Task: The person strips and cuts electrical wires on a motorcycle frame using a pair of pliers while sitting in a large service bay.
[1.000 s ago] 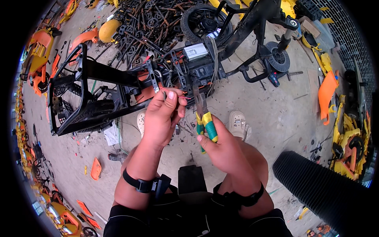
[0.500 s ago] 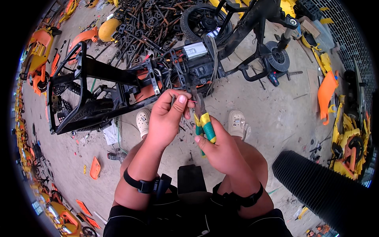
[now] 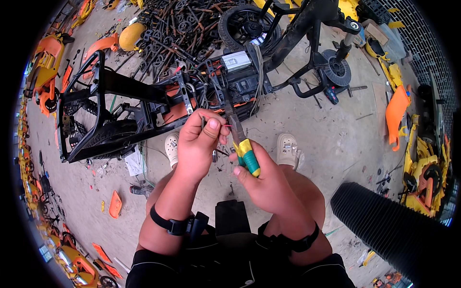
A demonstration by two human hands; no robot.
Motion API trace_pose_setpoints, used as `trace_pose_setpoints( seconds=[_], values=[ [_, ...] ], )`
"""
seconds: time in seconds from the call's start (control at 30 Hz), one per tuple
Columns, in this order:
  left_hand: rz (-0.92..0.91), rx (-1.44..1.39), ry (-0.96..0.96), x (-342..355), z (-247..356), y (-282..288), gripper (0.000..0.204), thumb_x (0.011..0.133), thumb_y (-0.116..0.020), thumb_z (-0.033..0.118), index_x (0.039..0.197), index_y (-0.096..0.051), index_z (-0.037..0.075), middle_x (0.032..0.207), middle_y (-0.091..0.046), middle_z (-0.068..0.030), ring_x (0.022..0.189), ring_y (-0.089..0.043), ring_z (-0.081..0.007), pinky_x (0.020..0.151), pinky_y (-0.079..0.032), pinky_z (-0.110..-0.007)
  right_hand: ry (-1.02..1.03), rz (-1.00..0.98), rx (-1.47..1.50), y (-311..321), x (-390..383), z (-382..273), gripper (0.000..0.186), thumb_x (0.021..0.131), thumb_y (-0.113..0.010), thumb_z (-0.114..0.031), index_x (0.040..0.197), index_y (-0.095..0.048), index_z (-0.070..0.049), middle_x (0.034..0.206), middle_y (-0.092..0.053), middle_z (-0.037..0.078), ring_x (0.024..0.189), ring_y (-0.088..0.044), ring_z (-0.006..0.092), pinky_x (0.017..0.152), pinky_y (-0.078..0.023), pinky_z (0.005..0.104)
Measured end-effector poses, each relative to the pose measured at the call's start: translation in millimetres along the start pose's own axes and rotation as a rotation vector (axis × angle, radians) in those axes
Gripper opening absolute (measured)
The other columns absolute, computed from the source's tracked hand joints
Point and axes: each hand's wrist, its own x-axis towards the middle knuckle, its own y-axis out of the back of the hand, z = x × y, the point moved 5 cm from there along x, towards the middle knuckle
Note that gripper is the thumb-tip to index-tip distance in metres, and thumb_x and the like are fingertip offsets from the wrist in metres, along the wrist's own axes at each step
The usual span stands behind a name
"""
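My left hand [image 3: 199,141] is pinched on a thin red wire [image 3: 229,126], a short piece of which shows past the fingertips. My right hand [image 3: 261,187] grips pliers [image 3: 248,156] with green and yellow handles; their metal jaws reach up beside my left fingertips at the wire. Whether the jaws touch it I cannot tell. Just beyond both hands lies a black vehicle frame [image 3: 122,87] with exposed cables, a silver box [image 3: 235,60] and orange panels beneath.
A pile of dark metal parts [image 3: 168,33] and a tyre [image 3: 229,26] lie behind the frame. Yellow and orange body panels [image 3: 397,115] line both sides. A drill [image 3: 331,95] and a small orange piece [image 3: 115,205] rest on the concrete floor. A ribbed black cylinder [image 3: 379,230] is at lower right.
My left hand has moved down and right. The pliers have tilted left toward its fingertips, and their handles look closer together than a second ago.
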Motion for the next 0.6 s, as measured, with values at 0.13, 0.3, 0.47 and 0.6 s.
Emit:
trace_pose_setpoints(
  seconds=[0.13,0.3,0.47,0.6],
  values=[
    [0.007,0.001,-0.016,-1.7,1.1,-1.4,0.018,0.103,-0.055,0.020,0.099,-0.056,0.002,0.085,-0.062,-0.0058,0.072,-0.055,-0.0104,0.067,-0.046,-0.024,-0.021,0.024,-0.049,-0.5,0.1,-1.5,0.046,0.098,-0.062,-0.007,0.138,-0.042,0.001,0.102,-0.059,0.003,0.091,-0.056,0.0093,0.080,-0.048,0.0254],
    [0.011,-0.007,-0.044,-1.8,1.8,-2.7,0.019,0.103,-0.055,0.021,0.099,-0.056,0.002,0.085,-0.061,-0.0058,0.072,-0.055,-0.0106,0.067,-0.045,-0.023,-0.001,0.058,-0.065,-1.2,0.5,-4.8,0.044,0.098,-0.062,-0.008,0.137,-0.043,0.001,0.099,-0.059,0.003,0.090,-0.056,0.0091,0.078,-0.048,0.0253],
    [0.010,-0.026,-0.072,-1.3,3.0,-5.9,0.019,0.103,-0.055,0.020,0.098,-0.056,0.002,0.084,-0.060,-0.0058,0.072,-0.055,-0.0109,0.067,-0.045,-0.024,-0.005,0.120,-0.136,-2.2,0.1,-8.0,0.042,0.098,-0.061,-0.007,0.136,-0.044,0.000,0.097,-0.059,0.002,0.086,-0.055,0.0088,0.075,-0.048,0.0251],
    [0.047,-0.028,-0.103,-0.2,6.4,-3.8,0.020,0.104,-0.055,0.022,0.096,-0.055,0.004,0.084,-0.060,-0.0054,0.071,-0.054,-0.0104,0.064,-0.044,-0.023,-0.004,0.132,-0.139,-3.8,1.1,-5.7,0.040,0.099,-0.060,-0.009,0.135,-0.045,-0.001,0.097,-0.061,0.003,0.083,-0.057,0.0094,0.074,-0.049,0.0258]
  ],
)
